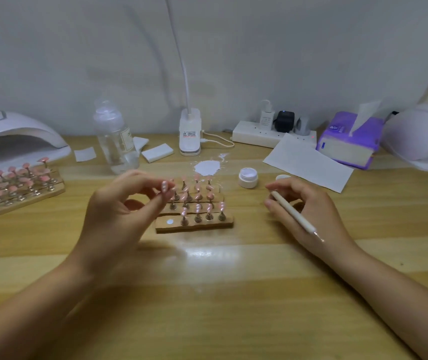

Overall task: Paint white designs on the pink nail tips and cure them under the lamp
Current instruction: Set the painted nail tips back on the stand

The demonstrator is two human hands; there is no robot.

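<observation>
Nearest me, both forearms reach in over the bench. My left hand sits at about ten o'clock from the frame's centre, fingers curled — thumb and fingertips pinching a pink nail tip that carries white dots, held just above the left edge of the wooden stand. My right hand, over at three o'clock, is curled round a white dotting pen, its metal point aimed back toward my wrist. Between the hands the stand holds rows of pink tips on metal pegs, the front ones dotted white. Just beyond, at twelve o'clock, a white paint puddle and an open jar. Further left, a second rack of pink tips — and behind it a curing lamp; another lamp at far right.
</observation>
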